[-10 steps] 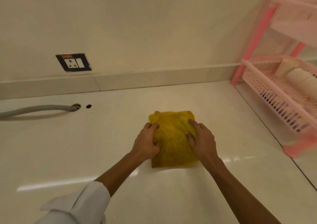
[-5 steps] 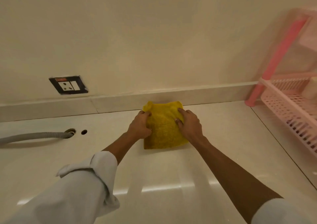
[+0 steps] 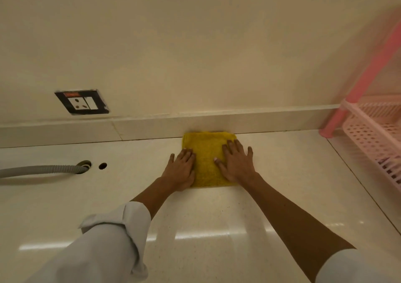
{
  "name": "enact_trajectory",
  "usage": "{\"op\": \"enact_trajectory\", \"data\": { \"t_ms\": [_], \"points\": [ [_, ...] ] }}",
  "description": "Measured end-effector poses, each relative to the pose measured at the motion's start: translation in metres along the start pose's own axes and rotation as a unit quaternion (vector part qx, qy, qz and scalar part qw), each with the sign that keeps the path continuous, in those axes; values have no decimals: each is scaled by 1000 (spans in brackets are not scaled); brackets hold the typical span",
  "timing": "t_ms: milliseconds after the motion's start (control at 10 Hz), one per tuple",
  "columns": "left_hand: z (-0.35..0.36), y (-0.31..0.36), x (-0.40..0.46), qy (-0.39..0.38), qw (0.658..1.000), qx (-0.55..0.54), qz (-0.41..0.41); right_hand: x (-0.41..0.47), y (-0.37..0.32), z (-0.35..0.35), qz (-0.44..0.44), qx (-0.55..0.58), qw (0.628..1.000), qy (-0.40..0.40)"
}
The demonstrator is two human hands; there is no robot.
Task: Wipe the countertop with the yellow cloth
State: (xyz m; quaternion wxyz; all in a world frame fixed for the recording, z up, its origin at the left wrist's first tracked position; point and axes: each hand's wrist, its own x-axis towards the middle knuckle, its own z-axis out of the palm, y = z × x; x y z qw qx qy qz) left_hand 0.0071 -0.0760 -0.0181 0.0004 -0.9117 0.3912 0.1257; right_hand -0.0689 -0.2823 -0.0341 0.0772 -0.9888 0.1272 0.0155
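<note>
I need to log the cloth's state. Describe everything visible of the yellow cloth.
The cloth is mustard yellow with a nubby, towel-like texture, folded into a rough square. It lies flat on the countertop, its far edge against the low backsplash. The left hand presses its left edge and the right hand its right side, both flat with fingers extended.

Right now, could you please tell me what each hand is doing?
Left hand: open, flat on the cloth.
Right hand: open, flat on the cloth.
</note>
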Motion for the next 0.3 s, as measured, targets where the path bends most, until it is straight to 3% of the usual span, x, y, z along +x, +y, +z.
{"op": "enact_trajectory", "data": {
  "t_ms": [100,300],
  "points": [
    [-7,0,-7,-31,999,-14,-11,0,4,-5,2,15,999,-30],
    [-25,3,-30,-20,998,-41,-32,-14,-3,-35,-2,18,1000,-7]
  ]
}}
